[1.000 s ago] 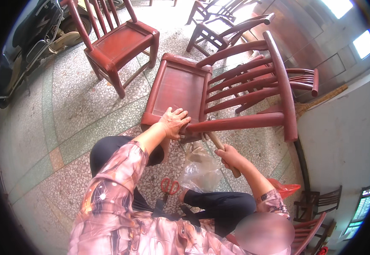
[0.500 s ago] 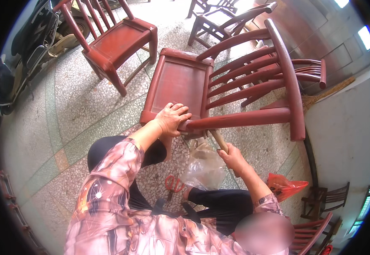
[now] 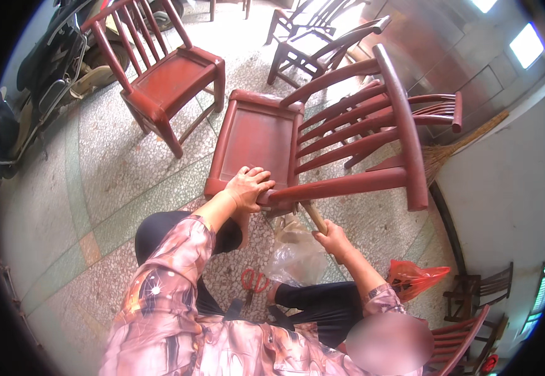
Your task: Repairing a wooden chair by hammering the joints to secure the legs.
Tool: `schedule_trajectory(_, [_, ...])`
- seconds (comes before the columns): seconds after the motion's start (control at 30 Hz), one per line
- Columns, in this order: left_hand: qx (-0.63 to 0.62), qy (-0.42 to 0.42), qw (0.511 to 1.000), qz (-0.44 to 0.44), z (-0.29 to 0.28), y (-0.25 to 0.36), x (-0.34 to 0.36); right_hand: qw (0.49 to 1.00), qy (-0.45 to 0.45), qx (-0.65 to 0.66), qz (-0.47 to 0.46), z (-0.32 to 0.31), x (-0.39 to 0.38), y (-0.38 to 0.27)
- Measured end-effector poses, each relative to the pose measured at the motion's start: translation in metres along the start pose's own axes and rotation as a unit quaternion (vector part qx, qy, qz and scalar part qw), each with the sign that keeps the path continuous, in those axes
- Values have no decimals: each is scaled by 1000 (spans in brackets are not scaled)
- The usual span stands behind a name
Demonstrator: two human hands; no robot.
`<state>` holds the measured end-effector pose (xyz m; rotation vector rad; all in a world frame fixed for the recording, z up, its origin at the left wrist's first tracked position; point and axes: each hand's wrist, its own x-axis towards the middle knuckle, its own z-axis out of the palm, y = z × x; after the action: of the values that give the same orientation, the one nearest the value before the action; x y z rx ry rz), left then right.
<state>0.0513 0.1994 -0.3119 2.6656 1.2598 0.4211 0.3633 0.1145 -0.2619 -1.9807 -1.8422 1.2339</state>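
Observation:
A red wooden chair (image 3: 260, 141) lies tipped over, its slatted back toward the right. My left hand (image 3: 249, 189) rests over the near corner of its seat, fingers spread and lying on the wood. My right hand (image 3: 334, 240) is closed round a pale wooden handle (image 3: 314, 217), which slants up toward the underside of the chair. The far end of that tool is hidden behind the chair, so its kind does not show. Below the handle, a clear plastic bag (image 3: 297, 257) lies on the floor. Red-handled scissors (image 3: 255, 281) lie between my legs.
Another red chair (image 3: 172, 78) stands upright at the far left, beside a parked motorbike (image 3: 47, 94). More chairs (image 3: 301, 56) stand at the back. A red plastic bag (image 3: 416, 276) sits to my right. A straw broom (image 3: 454, 150) leans by the wall.
The view has shifted slightly, so the far chairs and the tipped chair sit lower in the picture. Both hands keep their places on the chair and the wooden handle.

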Motion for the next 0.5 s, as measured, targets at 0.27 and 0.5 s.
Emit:
schedule_trajectory(0.27, [46, -80, 996, -13, 2, -1, -4, 1000, 1, -22, 12, -8, -8, -33])
schedule_trajectory(0.5, [14, -33, 999, -13, -4, -1, 0, 991, -19, 129, 9, -28, 2, -69])
